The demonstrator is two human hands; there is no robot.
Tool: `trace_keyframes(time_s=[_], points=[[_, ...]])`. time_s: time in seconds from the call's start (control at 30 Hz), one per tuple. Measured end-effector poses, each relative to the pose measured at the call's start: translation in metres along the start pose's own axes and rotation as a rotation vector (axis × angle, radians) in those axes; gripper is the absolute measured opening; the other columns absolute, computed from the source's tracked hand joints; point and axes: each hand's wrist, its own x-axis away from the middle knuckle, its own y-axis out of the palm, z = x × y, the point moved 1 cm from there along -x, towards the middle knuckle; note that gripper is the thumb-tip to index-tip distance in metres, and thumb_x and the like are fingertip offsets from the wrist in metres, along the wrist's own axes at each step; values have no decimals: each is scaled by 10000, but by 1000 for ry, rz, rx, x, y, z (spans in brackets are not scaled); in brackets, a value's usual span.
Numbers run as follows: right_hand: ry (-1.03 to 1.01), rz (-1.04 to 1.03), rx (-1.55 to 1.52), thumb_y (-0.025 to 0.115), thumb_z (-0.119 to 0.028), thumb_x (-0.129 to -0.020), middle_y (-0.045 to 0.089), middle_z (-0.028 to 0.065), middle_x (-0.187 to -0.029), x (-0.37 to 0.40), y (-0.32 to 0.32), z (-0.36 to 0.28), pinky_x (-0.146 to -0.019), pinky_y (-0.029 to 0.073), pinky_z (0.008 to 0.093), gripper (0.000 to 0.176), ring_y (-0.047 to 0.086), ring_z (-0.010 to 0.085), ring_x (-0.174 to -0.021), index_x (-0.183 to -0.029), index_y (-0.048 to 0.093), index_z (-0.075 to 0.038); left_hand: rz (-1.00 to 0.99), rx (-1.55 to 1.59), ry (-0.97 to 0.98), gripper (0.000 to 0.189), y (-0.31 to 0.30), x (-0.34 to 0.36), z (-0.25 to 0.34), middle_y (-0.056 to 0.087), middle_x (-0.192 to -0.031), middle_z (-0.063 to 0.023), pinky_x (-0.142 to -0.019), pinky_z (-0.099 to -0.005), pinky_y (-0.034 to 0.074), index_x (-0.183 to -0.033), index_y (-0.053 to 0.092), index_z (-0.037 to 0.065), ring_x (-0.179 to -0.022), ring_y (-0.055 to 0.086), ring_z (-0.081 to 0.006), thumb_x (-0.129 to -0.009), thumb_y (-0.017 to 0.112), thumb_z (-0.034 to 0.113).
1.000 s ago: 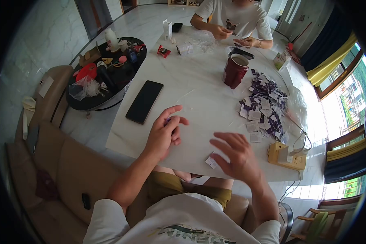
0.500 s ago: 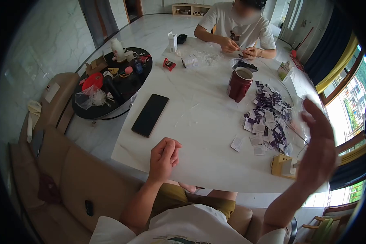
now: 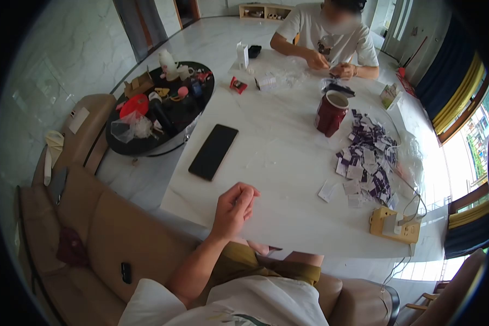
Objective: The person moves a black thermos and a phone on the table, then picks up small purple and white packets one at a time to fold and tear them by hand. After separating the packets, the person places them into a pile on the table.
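My left hand is closed, fingers curled and thumb pressed against them, just above the near part of the white table. Whatever it may hold is hidden. A black phone lies flat beyond it, a little to the left. Of my right arm only a blurred forearm shows at the lower right edge; the hand is out of view. A pile of small white and purple paper tags covers the table's right side, one tag lying apart.
A dark red mug stands behind the pile. A yellow power strip with cords sits at the near right corner. Across the table a person's hands work on something small. A black side table with clutter stands left.
My right hand has swung from above the table's right side out of the frame. My left hand stays closed. The whole view has shifted slightly, moving things to the right.
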Motion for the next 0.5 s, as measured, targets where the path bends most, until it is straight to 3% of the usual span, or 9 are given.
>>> trace_keyframes(time_s=[0.5], points=[[7, -16, 57, 663, -189, -977, 698, 164, -1235, 5, 1, -5, -939, 530, 374, 377, 681, 257, -1063, -1273, 662, 44, 1, -67, 29, 257, -1, -1, 3, 445, -665, 39, -516, -226, 357, -972, 635, 6, -567, 363, -32, -1092, 513, 199]])
